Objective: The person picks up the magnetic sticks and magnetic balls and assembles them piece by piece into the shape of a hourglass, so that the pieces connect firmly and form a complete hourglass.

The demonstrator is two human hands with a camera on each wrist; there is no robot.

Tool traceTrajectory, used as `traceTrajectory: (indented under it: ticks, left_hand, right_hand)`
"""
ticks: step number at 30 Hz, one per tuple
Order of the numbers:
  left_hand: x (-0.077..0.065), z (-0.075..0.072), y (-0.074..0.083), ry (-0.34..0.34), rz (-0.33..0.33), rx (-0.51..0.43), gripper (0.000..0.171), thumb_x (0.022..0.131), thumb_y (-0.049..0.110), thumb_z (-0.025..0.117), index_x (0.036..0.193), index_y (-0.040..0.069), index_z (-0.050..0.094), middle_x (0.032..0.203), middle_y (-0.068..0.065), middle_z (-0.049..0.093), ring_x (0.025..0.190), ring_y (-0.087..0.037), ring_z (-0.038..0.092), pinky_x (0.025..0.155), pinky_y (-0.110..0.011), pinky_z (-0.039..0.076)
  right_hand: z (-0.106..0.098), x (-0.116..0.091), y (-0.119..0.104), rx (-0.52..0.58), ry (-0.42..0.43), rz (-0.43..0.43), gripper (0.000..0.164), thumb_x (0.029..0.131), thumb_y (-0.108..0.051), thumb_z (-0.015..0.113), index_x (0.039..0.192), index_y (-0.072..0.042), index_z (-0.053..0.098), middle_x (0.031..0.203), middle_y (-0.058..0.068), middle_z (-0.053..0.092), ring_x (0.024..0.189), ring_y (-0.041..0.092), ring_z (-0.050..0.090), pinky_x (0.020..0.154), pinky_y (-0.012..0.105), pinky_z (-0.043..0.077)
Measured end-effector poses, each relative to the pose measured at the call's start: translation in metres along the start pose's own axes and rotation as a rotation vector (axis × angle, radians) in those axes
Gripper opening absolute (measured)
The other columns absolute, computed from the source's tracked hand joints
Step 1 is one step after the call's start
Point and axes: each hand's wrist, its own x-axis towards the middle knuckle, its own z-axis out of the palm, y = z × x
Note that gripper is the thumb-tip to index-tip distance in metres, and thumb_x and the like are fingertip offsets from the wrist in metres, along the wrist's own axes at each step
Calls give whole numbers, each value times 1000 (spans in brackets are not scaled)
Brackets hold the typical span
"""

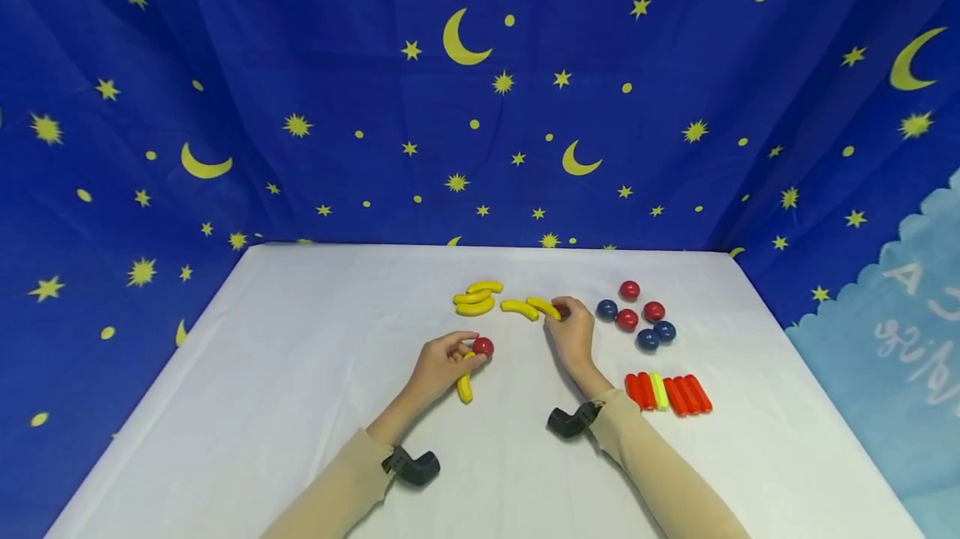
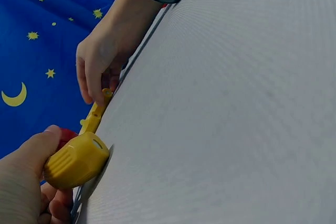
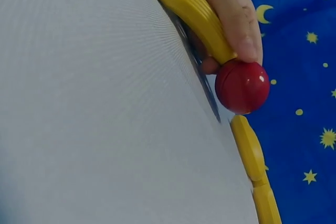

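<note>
My left hand (image 1: pixel 442 366) pinches a yellow curved rod (image 1: pixel 465 385) whose upper end meets a shiny red ball (image 1: pixel 483 347). In the right wrist view, thumb and fingers grip the yellow rod (image 3: pixel 197 17), with the red ball (image 3: pixel 242 86) against its end. Farther right, my right hand (image 1: pixel 573 331) pinches the end of another yellow curved rod (image 1: pixel 542 306) low over the white table. A further yellow rod (image 1: pixel 519 310) lies just left of that one. From the left wrist, the right hand (image 2: pixel 102 59) appears with fingertips down on the yellow piece.
Several yellow rods (image 1: pixel 475 306) lie grouped at the back middle. Red balls (image 1: pixel 627 320) and blue balls (image 1: pixel 648 340) cluster right of my right hand. Red straight rods (image 1: pixel 686 395) and a yellow-green one (image 1: pixel 659 391) lie in a row near my right sleeve. A blue starry curtain (image 1: pixel 480 122) stands behind the table (image 1: pixel 262 356).
</note>
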Motion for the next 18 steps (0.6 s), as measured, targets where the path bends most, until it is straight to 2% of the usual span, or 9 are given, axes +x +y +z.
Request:
traceTrajectory:
  ticks: [6,9,12,15,18]
  left_hand:
    - [1,1,3,33,-18,16,36,79,20,77,111,7,68,74,-3,64,63,-7,49,57,-16,42]
    - [2,1,3,56,-23,29,33,79,18,76,110,7,69,72,-3,63,62,-6,49,56,-16,41]
    - [3,1,3,72,-24,20,32,79,17,76,109,7,69,71,-3,63,61,-5,49,55,-15,40]
    - [3,0,2,78,-17,7,32,79,16,77,109,6,69,70,-4,64,60,-5,49,55,-15,40]
    - [2,0,1,84,4,0,32,79,16,76,108,5,69,70,-5,64,59,-4,49,54,-16,41]
  right_hand:
    - [-5,-2,-1,26,35,77,21,75,6,66,95,7,67,94,23,68,82,32,62,75,39,51]
    - [-8,-6,-3,45,84,78,18,75,5,66,93,5,67,92,21,68,81,30,62,72,33,50]
    - [-9,-13,-6,63,117,41,17,75,4,68,91,4,67,90,20,68,78,28,62,69,26,49]
    - [-9,-21,-10,119,84,-20,17,74,4,70,91,4,68,88,19,69,78,28,62,67,21,48]
    - [-7,-28,-14,192,-21,-74,20,72,6,71,92,4,68,89,19,69,79,28,62,68,19,47]
